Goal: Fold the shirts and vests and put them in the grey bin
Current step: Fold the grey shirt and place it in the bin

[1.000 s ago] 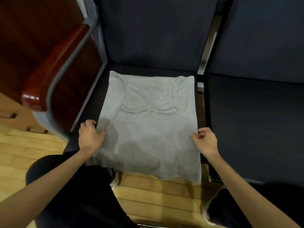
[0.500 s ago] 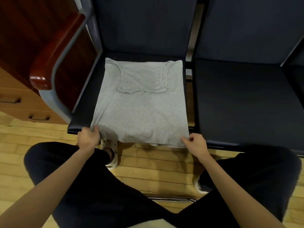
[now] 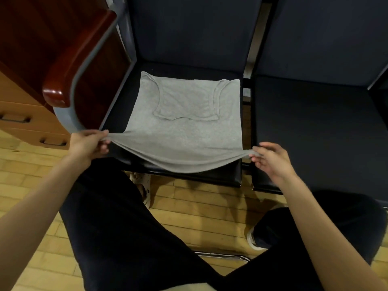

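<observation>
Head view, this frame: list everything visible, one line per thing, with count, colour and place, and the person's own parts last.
vest: one, grey, flat on the left seat, hem lifted off the front edge
seats: two, dark navy, side by side, the right one bare
armrest: one, red-brown wood on a grey frame, left of the vest
drawers: wooden, with dark handles, far left
floor: light wood boards, below the seats
shoes: two, pale, on the floor
legs: two, in black trousers, lower frame
left hand: grip shut on the hem's left corner
right hand: grip shut on the hem's right corner
</observation>
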Motion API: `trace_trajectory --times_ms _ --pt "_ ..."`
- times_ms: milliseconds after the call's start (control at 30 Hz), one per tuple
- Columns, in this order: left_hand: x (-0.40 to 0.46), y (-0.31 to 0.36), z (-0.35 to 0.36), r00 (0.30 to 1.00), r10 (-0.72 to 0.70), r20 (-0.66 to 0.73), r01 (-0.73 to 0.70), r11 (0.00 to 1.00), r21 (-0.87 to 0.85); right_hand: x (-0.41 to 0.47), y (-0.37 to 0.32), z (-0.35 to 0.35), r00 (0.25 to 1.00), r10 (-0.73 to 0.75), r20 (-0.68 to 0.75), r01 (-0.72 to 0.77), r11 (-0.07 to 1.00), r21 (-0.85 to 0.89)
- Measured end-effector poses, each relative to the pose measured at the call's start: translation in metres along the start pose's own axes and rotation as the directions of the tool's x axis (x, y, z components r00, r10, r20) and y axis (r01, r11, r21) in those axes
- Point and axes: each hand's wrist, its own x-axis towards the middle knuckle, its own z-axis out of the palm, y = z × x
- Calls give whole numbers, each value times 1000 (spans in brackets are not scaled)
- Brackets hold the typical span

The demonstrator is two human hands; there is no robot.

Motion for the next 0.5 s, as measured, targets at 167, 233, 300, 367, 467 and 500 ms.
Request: trace_trajectory --times_ms 167,233,300,367,467,500 --pt "22 46 18 964 -58 260 184 851 -492 36 -43 8 985 3 171 -78 897 434" --pt "32 62 28 927 -42 372 300 679 -671 52 -62 15 978 8 208 -121 836 535" --pt "50 75 39 913 -9 407 342 561 -754 72 -79 23 972 5 237 -146 800 582" --pt "70 85 51 916 -2 401 342 526 -778 95 -92 31 967 -2 255 -153 794 588" --pt "102 96 69 919 -31 393 349 526 -775 132 -105 48 965 13 263 -169 795 582" --pt "113 99 75 921 -48 387 352 528 -773 144 -108 53 965 26 262 -179 792 583"
